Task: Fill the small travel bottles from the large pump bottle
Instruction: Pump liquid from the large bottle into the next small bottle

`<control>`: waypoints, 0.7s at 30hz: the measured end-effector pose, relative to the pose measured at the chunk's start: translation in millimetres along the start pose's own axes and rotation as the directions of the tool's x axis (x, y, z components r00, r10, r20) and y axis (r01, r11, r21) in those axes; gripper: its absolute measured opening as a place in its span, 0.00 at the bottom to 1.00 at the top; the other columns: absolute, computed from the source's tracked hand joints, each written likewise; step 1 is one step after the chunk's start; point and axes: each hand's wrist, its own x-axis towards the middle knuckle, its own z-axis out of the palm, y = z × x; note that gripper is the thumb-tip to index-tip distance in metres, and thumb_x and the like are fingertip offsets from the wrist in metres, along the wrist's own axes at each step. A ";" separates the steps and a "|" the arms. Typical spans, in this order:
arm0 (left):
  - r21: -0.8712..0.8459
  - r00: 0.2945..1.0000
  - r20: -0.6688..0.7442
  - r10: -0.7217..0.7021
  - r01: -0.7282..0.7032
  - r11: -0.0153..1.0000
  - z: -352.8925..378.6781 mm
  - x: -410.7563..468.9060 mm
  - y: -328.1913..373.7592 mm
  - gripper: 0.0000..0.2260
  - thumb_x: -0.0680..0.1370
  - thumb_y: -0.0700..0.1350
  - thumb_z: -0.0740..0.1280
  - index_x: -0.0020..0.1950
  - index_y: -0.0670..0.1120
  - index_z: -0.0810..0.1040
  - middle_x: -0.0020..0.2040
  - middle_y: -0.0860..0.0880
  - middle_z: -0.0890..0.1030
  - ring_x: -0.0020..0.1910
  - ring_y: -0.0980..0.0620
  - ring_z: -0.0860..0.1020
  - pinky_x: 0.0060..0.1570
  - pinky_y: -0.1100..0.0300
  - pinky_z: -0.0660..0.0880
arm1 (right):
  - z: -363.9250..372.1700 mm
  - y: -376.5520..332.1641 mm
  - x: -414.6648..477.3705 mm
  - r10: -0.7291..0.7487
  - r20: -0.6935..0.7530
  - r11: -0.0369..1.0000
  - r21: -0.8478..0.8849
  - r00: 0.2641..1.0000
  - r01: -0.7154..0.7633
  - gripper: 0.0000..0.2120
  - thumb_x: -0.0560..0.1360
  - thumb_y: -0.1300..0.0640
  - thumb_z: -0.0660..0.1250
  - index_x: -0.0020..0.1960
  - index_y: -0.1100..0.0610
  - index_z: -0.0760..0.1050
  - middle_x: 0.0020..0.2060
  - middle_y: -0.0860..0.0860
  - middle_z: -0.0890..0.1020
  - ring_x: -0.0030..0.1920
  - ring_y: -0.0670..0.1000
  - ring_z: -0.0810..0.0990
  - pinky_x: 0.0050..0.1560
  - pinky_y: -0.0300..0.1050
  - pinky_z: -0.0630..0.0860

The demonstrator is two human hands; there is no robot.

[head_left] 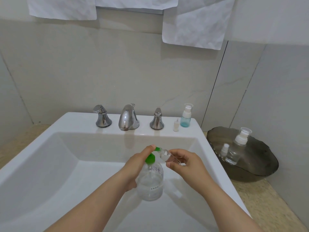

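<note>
Two bare hands are seen over a white sink [50, 164].

Item 1: large pump bottle [151, 183], clear body, green pump head [150, 158], held upright above the basin. It is gripped by the left hand [133, 169], fingers wrapped round the far side of the body, one fingertip laid on top of the green spout.

Item 2: small clear travel bottle [168, 157], uncapped, held tilted with its mouth set against the tip of the green spout. It is pinched by the right hand [182, 163] between thumb and curled fingers.

Item 3: pale blue travel bottle [185, 118], white pump top with clear cap, stood upright on the sink ledge, right of the right-hand tap handle [156, 119].

Item 4: small white pump insert [176, 126], stood just beside the blue bottle on the same ledge.

Item 5: dark glass tray [260, 158], on the counter right of the sink. Two clear bottles are borne on it: a taller one [237, 146] with white pump and clear cap, and a small spray bottle [223, 152] touching or just beside it; which cannot be told.

Item 6: chrome faucet [127, 118], centred, with a second handle [102, 117] to its left.

Item 7: white towels [194, 27], hung above on the tiled wall.
</note>
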 end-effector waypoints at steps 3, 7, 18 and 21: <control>-0.006 1.000 0.007 0.015 -0.015 1.000 0.8 -0.2 0.3 0.22 0.78 0.66 0.62 0.63 0.53 0.77 0.58 0.52 0.78 0.59 0.46 0.73 0.61 0.45 0.63 | 0.4 0.8 1.2 -0.001 -0.009 1.000 -0.013 1.000 0.001 0.11 0.71 0.60 0.74 0.49 0.47 0.82 0.42 0.48 0.84 0.44 0.46 0.80 0.50 0.40 0.76; 0.013 1.000 0.012 0.002 -0.002 1.000 -0.7 3.9 -1.2 0.26 0.76 0.69 0.63 0.66 0.54 0.77 0.67 0.51 0.76 0.68 0.44 0.72 0.73 0.37 0.60 | 1.8 1.4 1.4 0.010 -0.002 1.000 0.011 1.000 -0.010 0.11 0.71 0.61 0.73 0.49 0.47 0.81 0.43 0.48 0.84 0.45 0.46 0.80 0.51 0.39 0.76; 0.021 0.998 0.066 0.015 -0.017 1.000 2.3 -3.1 3.5 0.13 0.81 0.60 0.62 0.49 0.54 0.81 0.41 0.54 0.84 0.42 0.55 0.80 0.43 0.58 0.70 | 10.1 6.5 3.9 0.051 0.091 0.997 0.052 0.995 -0.056 0.11 0.73 0.63 0.71 0.50 0.50 0.81 0.45 0.49 0.85 0.46 0.50 0.83 0.53 0.47 0.80; 0.043 0.997 0.067 0.042 -0.044 0.998 3.8 -6.1 4.2 0.14 0.81 0.60 0.62 0.48 0.53 0.81 0.36 0.56 0.84 0.40 0.56 0.80 0.38 0.60 0.69 | 12.8 7.5 5.2 0.051 0.095 0.996 0.062 0.994 -0.057 0.11 0.73 0.63 0.71 0.50 0.49 0.81 0.45 0.49 0.85 0.47 0.51 0.84 0.54 0.48 0.80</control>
